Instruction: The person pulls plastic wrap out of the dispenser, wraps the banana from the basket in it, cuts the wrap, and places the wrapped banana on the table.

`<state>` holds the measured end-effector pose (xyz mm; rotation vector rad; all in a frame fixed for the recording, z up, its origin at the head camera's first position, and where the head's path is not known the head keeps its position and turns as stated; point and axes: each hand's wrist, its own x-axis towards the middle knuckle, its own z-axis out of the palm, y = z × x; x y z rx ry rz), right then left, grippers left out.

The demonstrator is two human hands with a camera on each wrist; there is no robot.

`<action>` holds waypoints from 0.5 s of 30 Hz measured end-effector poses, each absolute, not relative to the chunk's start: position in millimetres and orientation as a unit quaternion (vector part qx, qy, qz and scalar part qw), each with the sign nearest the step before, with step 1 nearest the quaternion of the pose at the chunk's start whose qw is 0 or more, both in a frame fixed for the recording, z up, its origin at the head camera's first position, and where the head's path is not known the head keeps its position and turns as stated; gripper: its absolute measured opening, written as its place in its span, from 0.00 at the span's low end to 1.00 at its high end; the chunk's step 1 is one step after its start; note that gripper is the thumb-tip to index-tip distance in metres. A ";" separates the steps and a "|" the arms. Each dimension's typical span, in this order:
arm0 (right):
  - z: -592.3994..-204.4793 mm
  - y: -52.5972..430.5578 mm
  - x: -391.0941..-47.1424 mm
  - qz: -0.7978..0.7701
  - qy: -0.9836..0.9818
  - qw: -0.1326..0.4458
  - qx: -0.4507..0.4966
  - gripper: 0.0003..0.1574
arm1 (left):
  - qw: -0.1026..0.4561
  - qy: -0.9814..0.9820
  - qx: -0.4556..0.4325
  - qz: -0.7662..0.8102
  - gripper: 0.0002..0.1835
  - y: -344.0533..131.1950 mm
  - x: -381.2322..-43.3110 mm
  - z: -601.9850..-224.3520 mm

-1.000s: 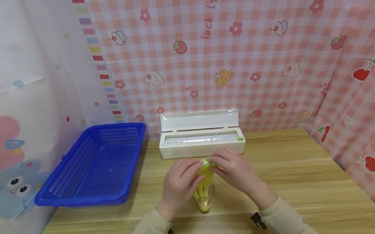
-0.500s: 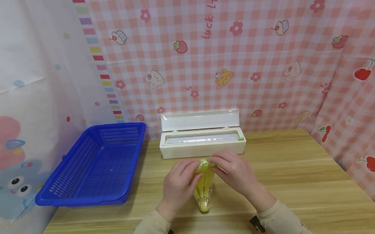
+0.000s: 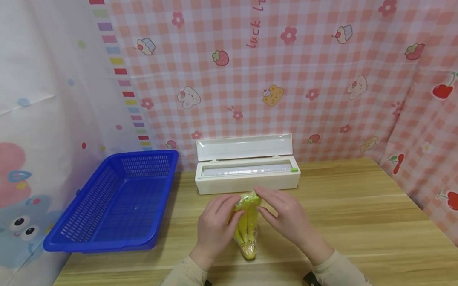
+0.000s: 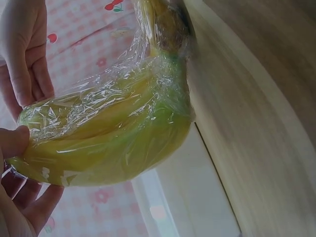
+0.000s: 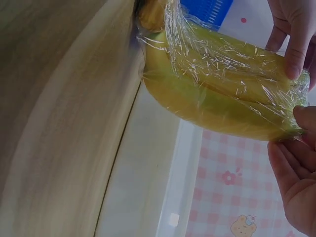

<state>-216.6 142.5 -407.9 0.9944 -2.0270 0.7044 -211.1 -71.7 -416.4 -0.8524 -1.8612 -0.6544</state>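
A bunch of yellow-green bananas [image 3: 247,227] in shiny cling film stands tilted, its stem end low against the table toward the person and its tips raised. My left hand [image 3: 216,224] grips the tips from the left, thumb on the near side and fingers behind. From the other side my right hand [image 3: 287,217] pinches the wrapped tip end between thumb and forefinger. The right wrist view shows crinkled film across the bananas [image 5: 222,98], with my right thumb [image 5: 303,118] at their end. In the left wrist view the film bunches round the stem [image 4: 170,29].
Behind the hands stands a long white cling film dispenser [image 3: 248,184] with its lid [image 3: 244,147] raised and a small green slider [image 3: 294,169]. A blue plastic basket [image 3: 155,206] sits at the left of the wooden table [image 3: 362,214]. Printed cloth [image 3: 241,82] hangs behind.
My right hand has shifted slightly, its thumb and forefinger spreading wider at the tips. My left hand has moved a little left. The bananas stay in the same place.
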 end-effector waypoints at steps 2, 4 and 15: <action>-411.5 143.6 -217.1 0.294 -0.799 0.360 0.382 0.31 | 0.475 -0.763 -0.346 -0.270 0.20 -72.7 -211.4 -417.1; -414.9 144.3 -216.7 0.315 -0.808 0.336 0.368 0.31 | 0.474 -0.762 -0.343 -0.276 0.20 -74.1 -211.7 -417.4; -425.3 143.7 -216.4 0.442 -0.852 0.143 0.240 0.38 | 0.521 -0.708 -0.326 -0.347 0.16 -79.3 -213.2 -408.5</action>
